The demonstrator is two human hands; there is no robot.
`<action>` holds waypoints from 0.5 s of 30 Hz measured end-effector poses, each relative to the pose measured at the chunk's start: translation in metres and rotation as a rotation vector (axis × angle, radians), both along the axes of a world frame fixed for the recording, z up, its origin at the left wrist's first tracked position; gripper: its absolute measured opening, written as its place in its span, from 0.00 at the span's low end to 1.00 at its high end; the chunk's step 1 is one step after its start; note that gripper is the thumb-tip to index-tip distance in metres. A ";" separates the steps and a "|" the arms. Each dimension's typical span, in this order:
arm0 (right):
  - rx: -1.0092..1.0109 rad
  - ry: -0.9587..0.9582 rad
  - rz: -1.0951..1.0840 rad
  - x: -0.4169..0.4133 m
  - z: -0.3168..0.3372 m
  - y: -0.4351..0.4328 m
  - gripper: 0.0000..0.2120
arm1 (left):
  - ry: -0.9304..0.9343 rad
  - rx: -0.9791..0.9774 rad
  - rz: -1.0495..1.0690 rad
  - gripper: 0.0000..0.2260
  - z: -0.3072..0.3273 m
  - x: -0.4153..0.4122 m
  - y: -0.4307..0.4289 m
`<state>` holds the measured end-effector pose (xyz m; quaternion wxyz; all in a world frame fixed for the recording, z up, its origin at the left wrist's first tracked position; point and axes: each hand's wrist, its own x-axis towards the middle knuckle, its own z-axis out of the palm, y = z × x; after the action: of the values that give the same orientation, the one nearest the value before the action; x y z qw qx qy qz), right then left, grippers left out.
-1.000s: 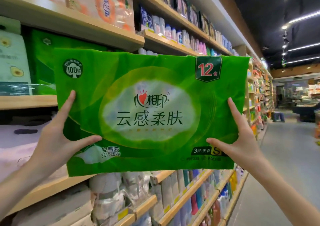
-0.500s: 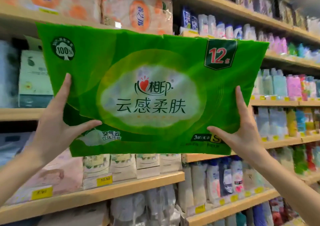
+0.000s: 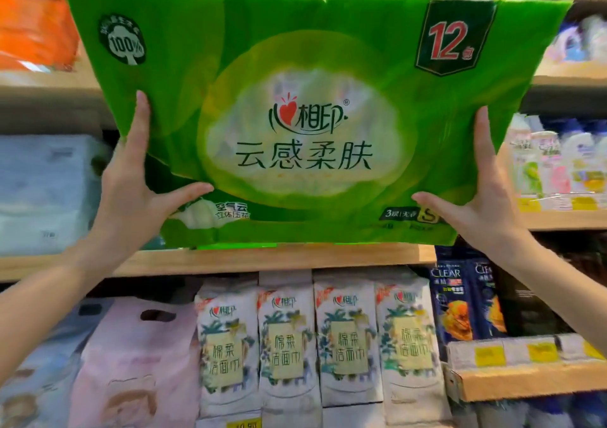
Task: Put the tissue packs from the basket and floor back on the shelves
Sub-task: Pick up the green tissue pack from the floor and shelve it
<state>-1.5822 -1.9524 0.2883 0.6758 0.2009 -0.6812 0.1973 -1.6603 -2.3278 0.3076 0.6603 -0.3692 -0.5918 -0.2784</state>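
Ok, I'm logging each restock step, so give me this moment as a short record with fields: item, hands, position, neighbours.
item: green tissue pack, marked 12
left hand: grips the pack's lower left side
right hand: grips its lower right side
position: held upright, bottom edge about level with the wooden shelf edge; whether it rests there is unclear
below: white face-towel packs
right: shampoo bottles

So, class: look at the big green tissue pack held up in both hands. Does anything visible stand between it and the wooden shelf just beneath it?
Nothing visible does. The green tissue pack, gripped by the left hand and right hand, hangs just above the wooden shelf. The pack hides the space behind it, so that part cannot be judged.
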 end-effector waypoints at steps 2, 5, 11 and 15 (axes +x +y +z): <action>0.016 0.048 0.005 -0.016 0.013 0.002 0.49 | 0.028 0.014 0.000 0.49 0.012 -0.014 0.002; 0.006 0.086 -0.021 -0.037 0.027 0.006 0.51 | 0.075 0.041 0.055 0.49 0.027 -0.035 0.007; 0.025 0.118 -0.040 -0.072 0.043 0.016 0.50 | 0.131 0.044 0.093 0.49 0.041 -0.069 0.016; 0.001 0.064 -0.033 -0.092 0.043 0.017 0.51 | 0.125 0.045 0.148 0.49 0.039 -0.080 0.017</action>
<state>-1.6739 -1.9357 0.3316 0.7001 0.1964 -0.6627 0.1794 -1.7406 -2.3105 0.3471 0.7228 -0.3265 -0.5685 -0.2185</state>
